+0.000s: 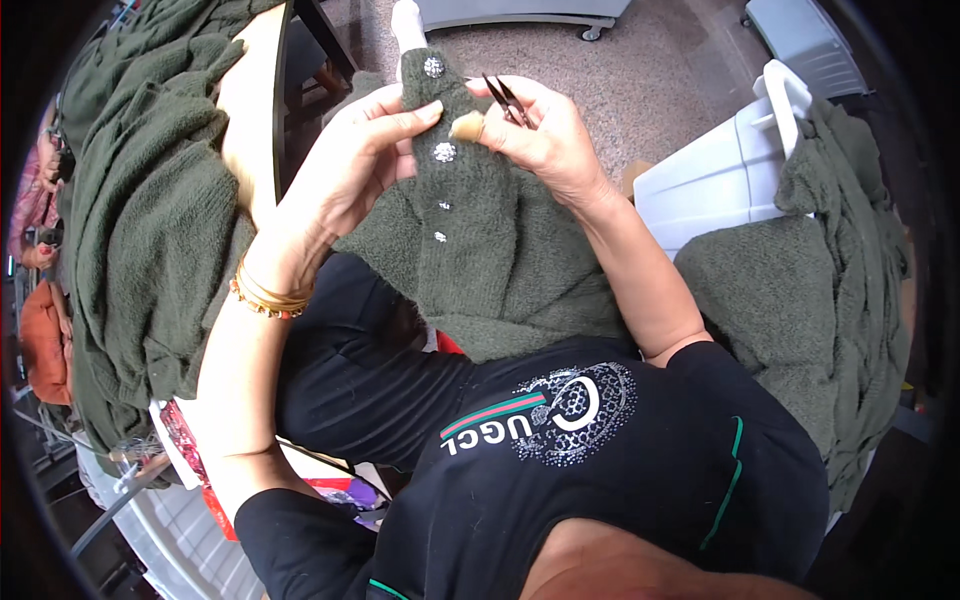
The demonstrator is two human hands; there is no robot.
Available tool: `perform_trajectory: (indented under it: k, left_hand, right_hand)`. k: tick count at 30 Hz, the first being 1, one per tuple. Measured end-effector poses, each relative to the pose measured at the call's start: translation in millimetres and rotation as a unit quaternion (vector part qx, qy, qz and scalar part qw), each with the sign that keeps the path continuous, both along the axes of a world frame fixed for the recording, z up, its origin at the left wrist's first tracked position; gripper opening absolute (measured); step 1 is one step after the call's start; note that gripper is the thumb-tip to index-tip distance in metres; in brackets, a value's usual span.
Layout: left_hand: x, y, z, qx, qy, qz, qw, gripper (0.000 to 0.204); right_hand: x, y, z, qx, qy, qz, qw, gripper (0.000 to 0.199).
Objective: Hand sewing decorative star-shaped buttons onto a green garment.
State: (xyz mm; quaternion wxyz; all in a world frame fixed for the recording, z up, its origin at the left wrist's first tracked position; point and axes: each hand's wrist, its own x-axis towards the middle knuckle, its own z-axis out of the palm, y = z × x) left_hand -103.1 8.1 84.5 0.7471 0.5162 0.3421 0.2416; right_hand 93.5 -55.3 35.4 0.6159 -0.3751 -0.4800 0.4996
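Note:
A dark green fuzzy knit garment (470, 270) lies across my lap, its placket band pointing away from me. Sparkling round buttons (444, 152) run down the band. My left hand (370, 145) pinches the band's left edge near the upper buttons, thumb on top. At the opposite edge is my right hand (535, 130), its thumb, wearing a yellowish cover, pressed against the knit. Dark pointed thread snips (508, 102) are tucked in that hand, blades angled up and away. The right fingers are partly hidden behind the garment.
More green knit garments (160, 220) heap on a pale table (250, 110) at left. At right, others (790, 270) hang over a white plastic bin (700, 190). A grey wheeled cart (520, 10) stands ahead on the speckled floor. Another person's hand (42, 255) shows at far left.

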Motion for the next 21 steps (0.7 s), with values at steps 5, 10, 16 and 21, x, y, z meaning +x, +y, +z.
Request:
perform_trajectory:
  k: [5, 10, 16, 21]
  left_hand:
    - [5.2, -1.7, 4.1, -0.008, 0.012, -0.042, 0.999, 0.019]
    - [2.1, 2.0, -0.5, -0.014, 0.018, 0.023, 0.999, 0.021]
    - [-2.6, 10.2, -8.7, 0.033, 0.028, 0.004, 0.999, 0.021]
    - [1.4, 5.1, -8.8, 0.070, 0.006, -0.022, 0.997, 0.023]
  right_hand:
    - [15.6, 2.0, -14.5, 0.004, -0.115, 0.006, 0.993, 0.023]
    - [16.0, -5.3, -11.7, -0.012, -0.126, 0.024, 0.992, 0.016]
    - [16.7, -9.9, -8.9, 0.044, -0.124, 0.066, 0.989, 0.017]
    - [23.2, -12.1, -15.6, 0.045, -0.143, 0.033, 0.988, 0.018]
